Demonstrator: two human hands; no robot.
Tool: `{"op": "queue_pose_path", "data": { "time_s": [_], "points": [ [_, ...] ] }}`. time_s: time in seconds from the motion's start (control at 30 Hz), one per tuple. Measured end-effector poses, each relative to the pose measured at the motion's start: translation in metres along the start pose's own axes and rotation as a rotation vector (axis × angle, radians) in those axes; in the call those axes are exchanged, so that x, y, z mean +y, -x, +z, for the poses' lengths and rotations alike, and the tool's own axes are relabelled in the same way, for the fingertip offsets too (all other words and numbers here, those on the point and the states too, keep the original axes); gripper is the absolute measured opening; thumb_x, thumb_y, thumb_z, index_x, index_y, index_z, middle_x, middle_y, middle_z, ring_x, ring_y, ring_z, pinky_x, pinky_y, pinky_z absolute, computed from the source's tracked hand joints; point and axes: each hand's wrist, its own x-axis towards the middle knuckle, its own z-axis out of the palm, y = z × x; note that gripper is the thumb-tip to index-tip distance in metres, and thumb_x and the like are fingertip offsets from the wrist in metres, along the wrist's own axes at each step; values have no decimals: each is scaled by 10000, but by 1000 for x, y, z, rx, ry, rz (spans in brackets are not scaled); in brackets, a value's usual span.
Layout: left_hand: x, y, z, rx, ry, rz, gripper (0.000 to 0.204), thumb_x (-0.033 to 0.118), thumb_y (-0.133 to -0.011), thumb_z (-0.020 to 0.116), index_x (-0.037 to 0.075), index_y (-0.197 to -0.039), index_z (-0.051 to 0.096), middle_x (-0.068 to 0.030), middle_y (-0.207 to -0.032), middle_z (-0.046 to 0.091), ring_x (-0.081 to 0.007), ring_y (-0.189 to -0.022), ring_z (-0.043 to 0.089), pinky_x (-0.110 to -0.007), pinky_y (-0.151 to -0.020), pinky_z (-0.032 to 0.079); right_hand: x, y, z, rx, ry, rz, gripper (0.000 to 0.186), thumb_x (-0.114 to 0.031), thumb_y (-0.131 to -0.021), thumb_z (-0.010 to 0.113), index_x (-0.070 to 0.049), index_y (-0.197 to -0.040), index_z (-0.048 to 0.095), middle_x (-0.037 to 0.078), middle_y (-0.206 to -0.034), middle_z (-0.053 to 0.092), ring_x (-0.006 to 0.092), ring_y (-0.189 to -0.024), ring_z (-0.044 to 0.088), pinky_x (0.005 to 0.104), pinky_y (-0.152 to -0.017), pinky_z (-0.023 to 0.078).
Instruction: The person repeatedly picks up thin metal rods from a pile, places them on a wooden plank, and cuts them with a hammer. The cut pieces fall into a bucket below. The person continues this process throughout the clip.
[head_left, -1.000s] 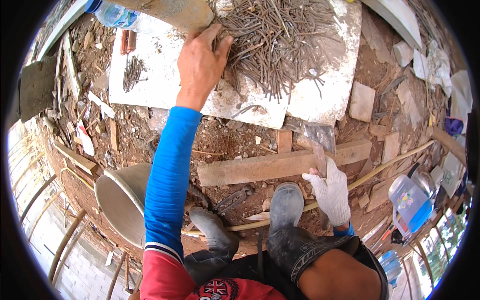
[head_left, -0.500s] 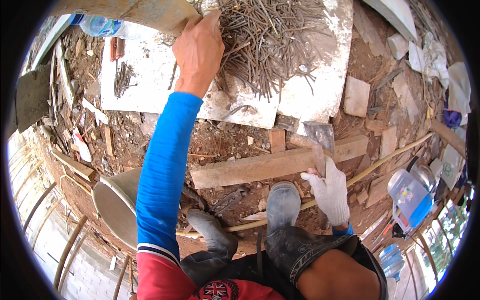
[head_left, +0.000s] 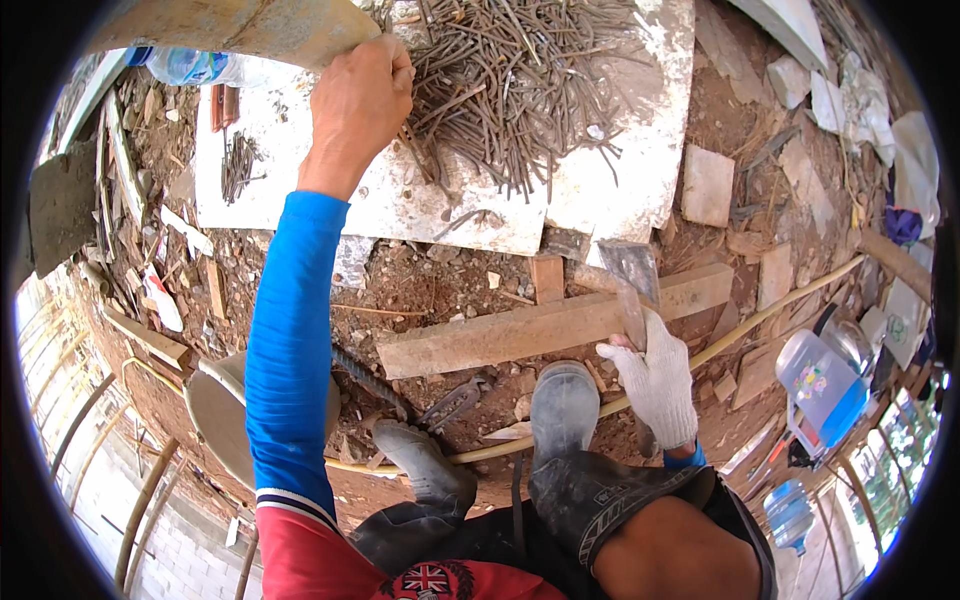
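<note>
My bare left hand (head_left: 358, 112) is closed beside a pile of thin brown nails (head_left: 510, 95) on a white board (head_left: 330, 205). Its fingertips touch or lie close to the edge of a large tan panel (head_left: 240, 25); what they pinch, if anything, is hidden. My right hand (head_left: 655, 385), in a white knitted glove, is wrapped round a worn brown hammer (head_left: 632, 318) near my right boot. A flat grey metal piece (head_left: 630, 262) lies at the hammer's upper end; whether it belongs to the tool I cannot tell.
A wooden beam (head_left: 540, 335) lies across the dirt before my boots (head_left: 565, 410). A bucket (head_left: 220, 410) stands at left, with pliers (head_left: 455, 400) between it and the boots. A yellow pole (head_left: 740, 335) crosses the ground. A smaller nail bunch (head_left: 238, 165) sits farther left.
My left hand and blue-sleeved arm have shifted left, away from the nail pile and along the tan panel's edge. My right hand keeps its hold on the hammer.
</note>
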Motion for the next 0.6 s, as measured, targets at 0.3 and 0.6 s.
{"op": "queue_pose_path", "data": {
  "time_s": [0.3, 0.6],
  "points": [
    [13, -26, 30, 239, 89, 79, 199, 236, -993, 781, 96, -1131, 816, -188, -876, 785, -399, -770, 727, -471, -736, 565, 6, -4, 7, 32, -7, -109, 514, -268, -985, 824, 45, -1337, 617, 201, -801, 723, 372, -704, 747, 421, -629, 565],
    [13, 3, 8, 188, 340, -115, 208, 236, -994, 775, 41, -1047, 824, -159, -798, 755, -284, -685, 690, -421, -668, 535, 12, -2, 5, 43, -13, -57, 514, -273, -984, 825, 60, -1314, 615, 188, -788, 720, 330, -686, 749, 409, -624, 562]
  ]
}}
